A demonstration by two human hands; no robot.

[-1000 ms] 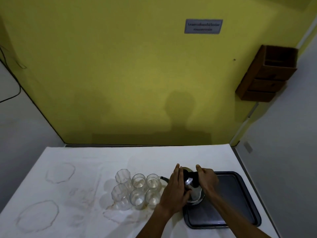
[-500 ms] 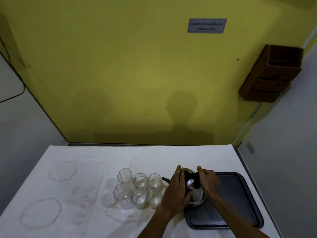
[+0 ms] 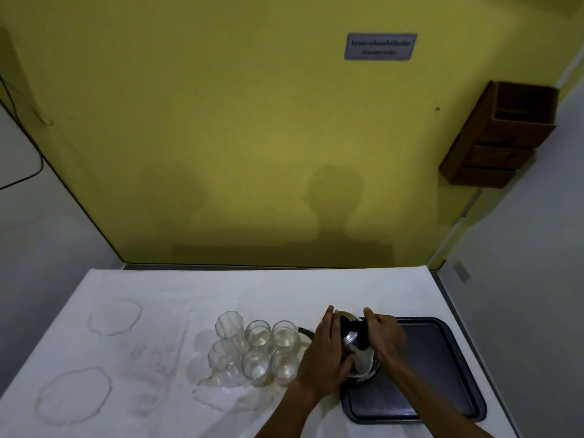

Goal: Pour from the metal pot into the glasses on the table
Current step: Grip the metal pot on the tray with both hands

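Observation:
The metal pot [image 3: 355,346] stands on the left end of a dark tray [image 3: 442,368], its thin dark spout pointing left toward the glasses. My left hand [image 3: 322,358] wraps the pot's left side. Over the pot's black top and right side lies my right hand [image 3: 384,339]. Several clear glasses [image 3: 257,350] stand clustered in two rows just left of the pot on the white table [image 3: 189,295]; some hold a little pale liquid. Much of the pot's body is hidden by my hands.
Dried ring stains mark the table at the left [image 3: 115,316] and front left [image 3: 74,395]. A yellow wall rises behind the table, with a brown wooden box [image 3: 502,134] mounted at the upper right. The table's right edge runs close beside the tray.
Both hands stay on the pot in the same hold. The pot and glasses have not visibly moved; only the camera view shifts slightly.

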